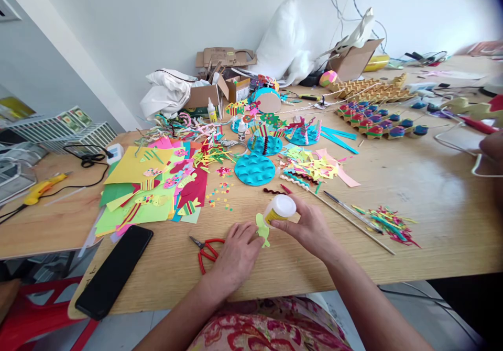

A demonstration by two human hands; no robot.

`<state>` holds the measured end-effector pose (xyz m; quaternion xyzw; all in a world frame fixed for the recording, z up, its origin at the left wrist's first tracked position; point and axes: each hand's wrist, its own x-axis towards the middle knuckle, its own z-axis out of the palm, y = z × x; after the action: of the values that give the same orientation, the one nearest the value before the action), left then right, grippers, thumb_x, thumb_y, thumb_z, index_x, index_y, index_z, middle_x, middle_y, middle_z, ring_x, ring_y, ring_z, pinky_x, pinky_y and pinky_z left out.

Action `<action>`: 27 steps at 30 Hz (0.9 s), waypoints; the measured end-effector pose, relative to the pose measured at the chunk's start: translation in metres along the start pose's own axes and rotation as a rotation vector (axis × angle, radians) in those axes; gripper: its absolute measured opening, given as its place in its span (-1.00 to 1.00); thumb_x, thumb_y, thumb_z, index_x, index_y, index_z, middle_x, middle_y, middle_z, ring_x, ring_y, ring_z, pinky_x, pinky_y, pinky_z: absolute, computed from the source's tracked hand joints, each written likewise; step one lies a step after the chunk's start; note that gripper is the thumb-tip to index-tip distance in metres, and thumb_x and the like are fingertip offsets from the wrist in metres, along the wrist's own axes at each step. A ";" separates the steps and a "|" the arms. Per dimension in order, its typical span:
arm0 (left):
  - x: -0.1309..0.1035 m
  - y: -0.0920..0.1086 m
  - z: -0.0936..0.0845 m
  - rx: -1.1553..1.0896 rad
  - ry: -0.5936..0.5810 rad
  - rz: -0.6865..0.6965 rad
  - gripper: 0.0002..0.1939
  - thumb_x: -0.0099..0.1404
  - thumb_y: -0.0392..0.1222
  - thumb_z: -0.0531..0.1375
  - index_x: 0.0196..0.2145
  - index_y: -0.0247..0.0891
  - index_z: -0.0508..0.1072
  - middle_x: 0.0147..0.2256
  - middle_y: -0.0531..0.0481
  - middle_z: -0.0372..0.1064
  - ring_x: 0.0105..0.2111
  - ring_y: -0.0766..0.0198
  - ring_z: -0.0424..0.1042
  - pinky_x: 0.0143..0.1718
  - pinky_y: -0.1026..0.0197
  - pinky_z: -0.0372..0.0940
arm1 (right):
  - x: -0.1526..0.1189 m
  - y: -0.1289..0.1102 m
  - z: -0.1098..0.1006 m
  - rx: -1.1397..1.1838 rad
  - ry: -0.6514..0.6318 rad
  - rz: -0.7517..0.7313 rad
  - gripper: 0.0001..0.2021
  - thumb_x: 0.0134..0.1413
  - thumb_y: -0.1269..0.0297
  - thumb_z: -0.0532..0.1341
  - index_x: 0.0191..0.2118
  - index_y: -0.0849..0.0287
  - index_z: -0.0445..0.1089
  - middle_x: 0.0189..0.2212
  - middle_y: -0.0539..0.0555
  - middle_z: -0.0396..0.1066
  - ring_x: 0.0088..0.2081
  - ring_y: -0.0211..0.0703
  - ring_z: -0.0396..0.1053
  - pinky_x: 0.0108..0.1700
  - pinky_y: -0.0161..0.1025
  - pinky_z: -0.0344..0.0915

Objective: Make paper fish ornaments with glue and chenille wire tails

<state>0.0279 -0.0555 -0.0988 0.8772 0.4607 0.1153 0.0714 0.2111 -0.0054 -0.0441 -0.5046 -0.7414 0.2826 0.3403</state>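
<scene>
My right hand (pixel 310 225) is closed round a white glue bottle (pixel 283 207) with a yellow label, tipped over with its base toward me. Beneath the bottle lies a small light-green paper fish (pixel 264 234) on the table; the nozzle is hidden. My left hand (pixel 240 249) has its fingers bent together, the thumb and fingertips pressing the fish's left edge against the wood. Beside that hand rest red-handled pliers (pixel 207 249). Farther up is a turquoise bumpy disc (pixel 254 169), with several paper-fish decorations on similar bases (pixel 265 145) behind it.
A black phone (pixel 113 272) lies at the left edge. Coloured paper sheets (pixel 137 167) and cut-out fish spread behind it. A wooden stick (pixel 353 222), a pen (pixel 349 209) and paper shreds (pixel 393 225) lie right. Egg cartons (pixel 369 86), boxes (pixel 204 97) and painted birds (pixel 377 123) stand farther back.
</scene>
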 end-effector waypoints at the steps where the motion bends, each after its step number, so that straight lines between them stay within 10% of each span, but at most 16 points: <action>1: 0.000 0.000 0.000 0.001 0.002 0.001 -0.75 0.27 -0.30 0.03 -0.11 -0.16 0.35 -0.02 -0.08 0.25 0.06 0.14 0.14 0.06 -0.05 0.10 | 0.000 0.000 0.000 -0.007 0.000 -0.003 -0.73 -0.18 0.14 0.27 -0.31 0.16 0.35 -0.38 0.01 0.46 -0.34 -0.08 0.38 -0.30 -0.22 0.24; 27: -0.001 -0.002 0.006 0.016 0.047 0.011 -0.76 0.29 -0.26 0.01 -0.11 -0.15 0.36 -0.04 -0.07 0.27 0.04 0.14 0.16 0.03 -0.03 0.09 | 0.005 -0.005 0.004 -0.023 -0.022 -0.045 -0.70 -0.18 0.15 0.29 -0.27 0.15 0.36 -0.29 0.07 0.47 -0.26 -0.01 0.40 -0.25 -0.20 0.27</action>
<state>0.0270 -0.0553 -0.1057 0.8772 0.4584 0.1324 0.0528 0.2038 -0.0029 -0.0423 -0.4887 -0.7593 0.2719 0.3326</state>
